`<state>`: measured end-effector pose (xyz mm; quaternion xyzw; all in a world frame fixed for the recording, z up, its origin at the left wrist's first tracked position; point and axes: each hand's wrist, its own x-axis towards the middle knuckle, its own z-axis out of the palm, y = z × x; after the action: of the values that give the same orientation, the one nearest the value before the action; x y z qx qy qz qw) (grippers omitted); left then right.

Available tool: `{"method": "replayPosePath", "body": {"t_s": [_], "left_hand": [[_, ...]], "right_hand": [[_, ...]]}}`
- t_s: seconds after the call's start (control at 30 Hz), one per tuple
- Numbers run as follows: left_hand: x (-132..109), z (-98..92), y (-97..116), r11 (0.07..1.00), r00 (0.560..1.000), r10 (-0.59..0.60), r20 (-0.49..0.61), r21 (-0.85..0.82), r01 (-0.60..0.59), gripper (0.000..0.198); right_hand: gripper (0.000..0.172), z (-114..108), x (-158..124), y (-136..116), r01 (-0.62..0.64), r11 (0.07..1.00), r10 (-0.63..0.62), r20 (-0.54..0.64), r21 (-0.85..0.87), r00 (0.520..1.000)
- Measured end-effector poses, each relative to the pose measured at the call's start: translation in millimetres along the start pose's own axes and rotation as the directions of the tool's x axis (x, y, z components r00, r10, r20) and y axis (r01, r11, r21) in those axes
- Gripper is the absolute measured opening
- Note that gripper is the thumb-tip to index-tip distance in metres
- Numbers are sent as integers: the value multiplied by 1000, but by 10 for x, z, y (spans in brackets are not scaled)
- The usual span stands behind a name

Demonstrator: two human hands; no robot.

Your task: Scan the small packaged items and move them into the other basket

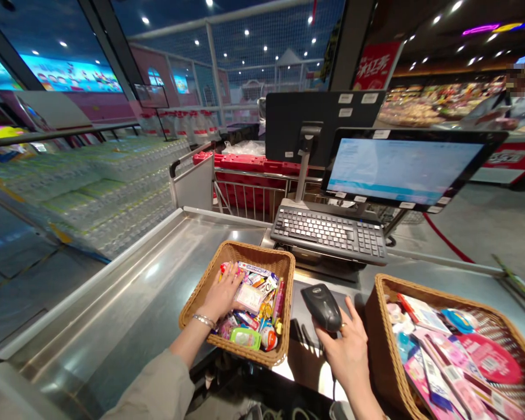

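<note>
My left hand (pixel 222 291) reaches into a small wicker basket (pixel 185 319), its fingers stretched out over the small packets. Whether the fingertips press on any packet I cannot tell. By the thumb lies a pale flat pack (pixel 248 298). In the same basket are a green-framed pack (pixel 245 338), an orange-and-white round item (pixel 269 337) and a long pinkish tube (pixel 279 298). Between the two baskets, my right hand (pixel 347 344) is wrapped round a black barcode scanner (pixel 321 307), held above the counter.
A larger wicker basket (pixel 378 350) with boxes and packets stands at the right. Behind are a keyboard (pixel 328 232), a lit screen (pixel 402 166) and a second monitor (pixel 319 119). The metal counter (pixel 153 280) has a raised left edge. A person (pixel 514 99) stands far right.
</note>
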<state>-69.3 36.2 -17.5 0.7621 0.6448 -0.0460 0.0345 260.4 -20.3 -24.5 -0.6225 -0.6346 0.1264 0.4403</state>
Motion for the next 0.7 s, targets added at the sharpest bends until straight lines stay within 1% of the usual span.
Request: {"method": "replayPosePath", "body": {"t_s": [0.03,0.1,0.2,0.27,0.33,0.4,0.5,0.57,0.7], "left_hand": [[43,3,-37,999,999,43,31,-2,-43,96],[125,31,-79,993,991,121,56,-22,-120,98],[224,103,-89,981,979,189,82,-49,-185,98],[274,144,-96,977,970,214,114,-48,-209,94],[313,165,-119,974,962,224,158,-49,-219,88],[347,166,-156,973,954,230,190,-56,-223,88],[389,153,-210,975,946,222,235,-60,-214,89],[412,156,-230,976,946,219,239,-65,-210,88],[436,190,-217,973,950,223,218,-108,-204,81]], "right_hand": [[35,-4,-1,0,-2,1000,2,2,1,1000],[35,-19,0,-8,-7,1000,7,6,3,1000],[34,-58,6,-26,-20,1000,20,2,-1,1000],[35,-92,12,-33,-31,999,31,2,-7,1000],[35,-124,15,-34,-42,999,42,-3,-9,999],[35,-146,13,-32,-50,999,50,-7,-8,999],[39,-162,0,-28,-72,997,72,-35,-19,997],[41,-170,-10,-29,-81,996,80,-56,-27,995],[37,-199,-22,-39,-66,997,64,-67,-26,996]]}}
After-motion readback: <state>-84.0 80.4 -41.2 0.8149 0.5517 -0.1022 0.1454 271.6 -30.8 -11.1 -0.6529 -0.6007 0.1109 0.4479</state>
